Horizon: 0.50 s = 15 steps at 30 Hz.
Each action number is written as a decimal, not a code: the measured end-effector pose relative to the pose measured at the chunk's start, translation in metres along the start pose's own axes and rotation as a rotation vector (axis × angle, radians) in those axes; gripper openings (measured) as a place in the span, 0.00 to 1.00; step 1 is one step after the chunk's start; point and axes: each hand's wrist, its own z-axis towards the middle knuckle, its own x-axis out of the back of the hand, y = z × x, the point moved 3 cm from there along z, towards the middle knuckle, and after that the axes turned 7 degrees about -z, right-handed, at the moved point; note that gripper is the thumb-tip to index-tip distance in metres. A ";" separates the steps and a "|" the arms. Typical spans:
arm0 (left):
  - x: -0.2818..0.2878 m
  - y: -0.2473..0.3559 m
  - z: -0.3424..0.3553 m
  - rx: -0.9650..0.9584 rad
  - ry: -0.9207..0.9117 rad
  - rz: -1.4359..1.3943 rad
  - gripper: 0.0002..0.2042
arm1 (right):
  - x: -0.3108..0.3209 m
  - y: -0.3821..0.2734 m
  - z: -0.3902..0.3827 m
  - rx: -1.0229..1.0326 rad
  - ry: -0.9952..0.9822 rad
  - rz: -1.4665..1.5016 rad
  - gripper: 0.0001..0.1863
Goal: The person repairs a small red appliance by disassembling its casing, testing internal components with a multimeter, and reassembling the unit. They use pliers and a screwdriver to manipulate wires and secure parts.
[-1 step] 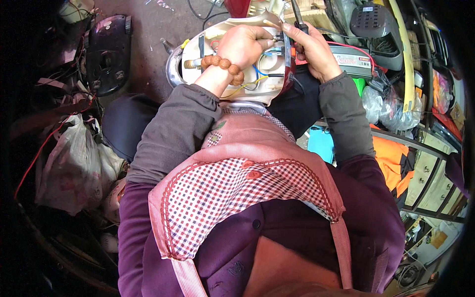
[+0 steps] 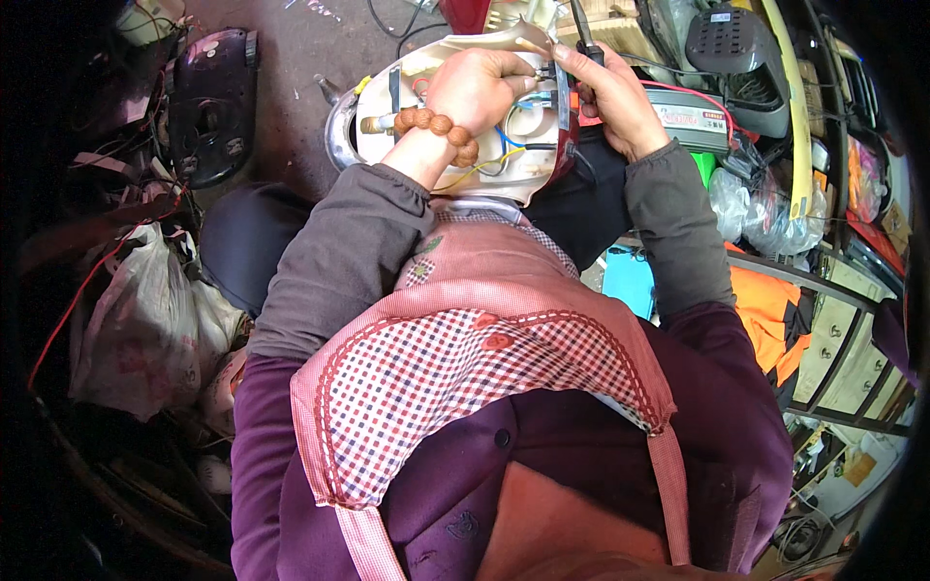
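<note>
An opened appliance housing (image 2: 528,179), cream inside with a dark red edge, lies across my lap at the top of the view. Blue, yellow and red wires and a round pale part show inside it. My left hand (image 2: 475,92), with a brown bead bracelet on the wrist, reaches over it. Thumb and fingers pinch at small dark connectors near the far right; what they hold is too small to name. At the right rim, my right hand (image 2: 620,102) is closed round a slim black-handled tool (image 2: 587,46) pointing away from me. Its lower fingers are partly hidden.
White plastic bags (image 2: 145,329) lie to the left, with a dark flat appliance base (image 2: 208,107) beyond. On the right stand a grey-green boxed device (image 2: 693,118), a black appliance (image 2: 741,58), clear bags (image 2: 775,213) and a metal-framed rack (image 2: 823,281). Cables trail across the floor.
</note>
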 end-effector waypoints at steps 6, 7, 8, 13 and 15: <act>-0.001 0.013 -0.005 0.009 0.064 0.119 0.11 | 0.004 -0.002 0.000 -0.026 -0.029 -0.030 0.24; -0.001 0.013 -0.006 -0.003 0.079 0.133 0.11 | 0.002 -0.003 -0.001 -0.018 -0.024 -0.023 0.24; -0.001 0.014 -0.006 -0.001 0.079 0.145 0.11 | 0.001 -0.004 -0.002 -0.008 -0.020 -0.015 0.24; -0.004 0.013 -0.005 -0.065 0.087 0.156 0.11 | 0.012 0.009 0.009 -0.045 -0.059 -0.058 0.21; -0.004 0.011 -0.004 -0.090 0.082 0.176 0.11 | 0.010 0.011 0.008 -0.024 -0.056 -0.032 0.19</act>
